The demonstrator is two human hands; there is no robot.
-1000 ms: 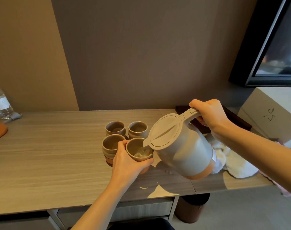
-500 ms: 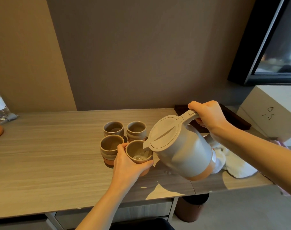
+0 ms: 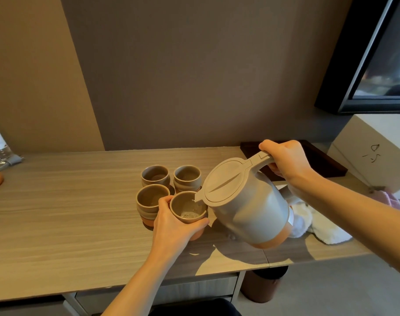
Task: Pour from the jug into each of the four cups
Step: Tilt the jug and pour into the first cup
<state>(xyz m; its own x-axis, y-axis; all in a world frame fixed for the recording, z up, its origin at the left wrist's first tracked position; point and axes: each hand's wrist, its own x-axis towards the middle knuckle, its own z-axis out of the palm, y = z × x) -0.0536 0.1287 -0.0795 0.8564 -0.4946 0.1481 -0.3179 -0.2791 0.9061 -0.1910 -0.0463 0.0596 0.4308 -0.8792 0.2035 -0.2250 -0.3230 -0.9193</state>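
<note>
Holding the jug (image 3: 247,208) by its handle, my right hand (image 3: 285,160) has its fingers curled tight round that handle. The jug is up in the air over the table (image 3: 57,213), tipped to the left, with its little spout right over the rim of the front right cup (image 3: 188,207). The jug is smooth and round, grey all over, with an orange-brown band at the bottom and a flat round lid with a line across it. My left hand (image 3: 171,222) wraps round the side of that cup, thumb on one side and fingers on the other. I cannot tell if the cup sits on the table or is lifted a bit. A little bubbly water lies at its bottom. The other three cups (image 3: 150,201) stand close beside it in a square. All four are small and round, like rough clay, grey-brown on top and orange-brown below, with bumpy rings. The table is wood with long thin stripes. A fluffy white cloth (image 3: 326,229) lies behind the jug.
</note>
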